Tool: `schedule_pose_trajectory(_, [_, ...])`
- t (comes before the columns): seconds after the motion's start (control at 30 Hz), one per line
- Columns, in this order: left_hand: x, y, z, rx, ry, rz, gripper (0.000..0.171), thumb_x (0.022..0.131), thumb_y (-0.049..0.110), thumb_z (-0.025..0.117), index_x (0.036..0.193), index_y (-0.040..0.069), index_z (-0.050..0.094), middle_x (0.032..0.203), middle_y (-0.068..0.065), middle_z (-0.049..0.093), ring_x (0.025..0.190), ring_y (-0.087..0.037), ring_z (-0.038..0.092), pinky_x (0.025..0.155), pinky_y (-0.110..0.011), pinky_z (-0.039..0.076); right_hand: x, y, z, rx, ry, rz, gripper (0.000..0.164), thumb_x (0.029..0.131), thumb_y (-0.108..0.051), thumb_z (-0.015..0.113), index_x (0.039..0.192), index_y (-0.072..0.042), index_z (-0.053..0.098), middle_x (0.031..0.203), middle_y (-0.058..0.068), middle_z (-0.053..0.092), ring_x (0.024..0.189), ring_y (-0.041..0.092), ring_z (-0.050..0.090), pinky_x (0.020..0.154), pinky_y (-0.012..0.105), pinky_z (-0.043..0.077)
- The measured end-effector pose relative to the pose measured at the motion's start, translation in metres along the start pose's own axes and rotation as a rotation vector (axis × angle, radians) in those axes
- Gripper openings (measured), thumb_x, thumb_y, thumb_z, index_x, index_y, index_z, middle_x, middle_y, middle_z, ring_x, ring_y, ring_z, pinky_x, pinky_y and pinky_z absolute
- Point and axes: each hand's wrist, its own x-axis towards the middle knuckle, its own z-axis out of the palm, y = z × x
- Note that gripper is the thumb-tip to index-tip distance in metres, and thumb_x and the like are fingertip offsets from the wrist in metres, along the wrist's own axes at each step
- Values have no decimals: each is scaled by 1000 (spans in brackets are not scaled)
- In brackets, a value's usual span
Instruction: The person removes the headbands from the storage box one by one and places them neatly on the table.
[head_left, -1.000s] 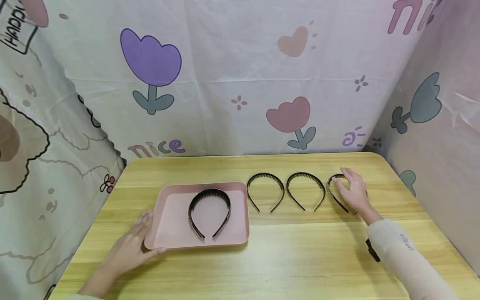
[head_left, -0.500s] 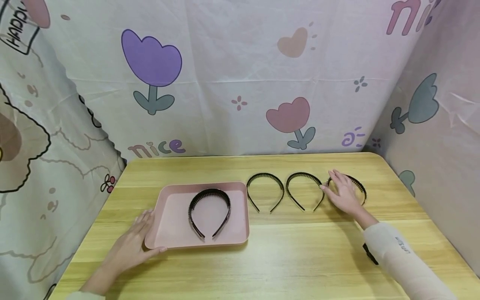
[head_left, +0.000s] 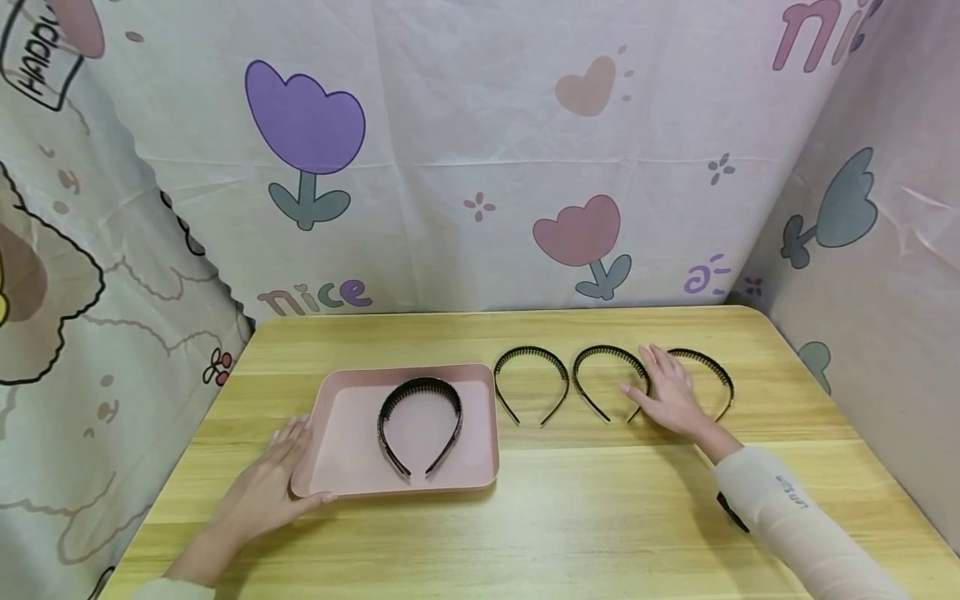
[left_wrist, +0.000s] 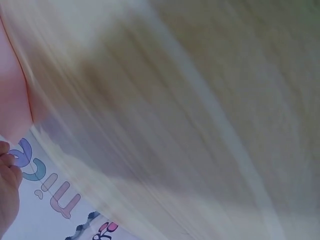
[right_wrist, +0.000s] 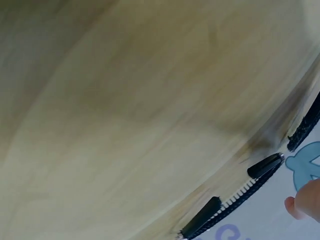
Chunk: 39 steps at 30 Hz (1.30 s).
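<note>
A pink tray (head_left: 337,467) lies on the table's left half, with a black toothed headband (head_left: 420,385) inside it. My left hand (head_left: 258,483) rests at the tray's front left corner, fingers along its left side and thumb by the front rim. To the tray's right, black headbands lie in a row: a left one (head_left: 531,350), a middle one (head_left: 607,349) and a right one (head_left: 716,368). My right hand (head_left: 670,400), fingers extended, is over the space between the middle and right headbands and partly hides both. Whether it touches them I cannot tell.
The light wooden table (head_left: 555,525) meets a printed cloth backdrop (head_left: 450,100) at its back, with cloth also at both sides. A small dark strap (head_left: 732,511) shows beneath the right sleeve (head_left: 787,517).
My right hand has moved left, from over the rightmost headband toward the middle one, uncovering more of the right one. My left hand and the tray stay put.
</note>
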Motion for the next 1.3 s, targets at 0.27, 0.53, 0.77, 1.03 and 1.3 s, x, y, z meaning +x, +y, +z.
schedule_pose_trajectory(0.27, [1, 1, 3, 18, 0, 14, 102, 67, 56, 71, 138, -8, 35, 152, -18, 25, 138, 4, -14, 108, -4, -9, 0, -14, 0, -163, -35, -90, 85, 85, -50, 55, 146, 1, 22, 150, 28, 16, 137, 47, 14, 108, 67, 12])
schedule_pose_trajectory(0.53, [1, -2, 5, 28, 31, 58, 102, 68, 57, 70, 135, -12, 38, 153, -17, 21, 139, 2, -13, 114, -11, -6, -1, -33, 4, -181, -23, -158, 89, 82, -53, 58, 147, -5, 21, 150, 26, 18, 136, 48, 16, 108, 68, 11])
schedule_pose_trajectory(0.77, [1, -2, 5, 20, 27, 48, 102, 69, 57, 70, 136, -12, 36, 154, -14, 17, 139, 2, -13, 114, -10, -6, 0, -48, 9, -171, -59, -172, 88, 82, -52, 58, 146, -3, 24, 152, 25, 15, 138, 46, 13, 109, 67, 11])
schedule_pose_trajectory(1.03, [0, -1, 5, 20, 18, 35, 103, 69, 57, 69, 138, -11, 33, 155, -12, 13, 139, 2, -14, 114, -10, -7, 6, -62, 20, -159, -64, -202, 88, 82, -53, 58, 146, -4, 25, 153, 22, 14, 139, 44, 13, 110, 65, 14])
schedule_pose_trajectory(1.3, [-1, 0, 6, 18, 23, 30, 103, 70, 57, 68, 138, -11, 33, 155, -11, 14, 139, 3, -14, 114, -10, -6, 15, -81, 31, -130, -69, -228, 87, 82, -51, 60, 147, -4, 24, 153, 23, 17, 140, 42, 11, 111, 63, 13])
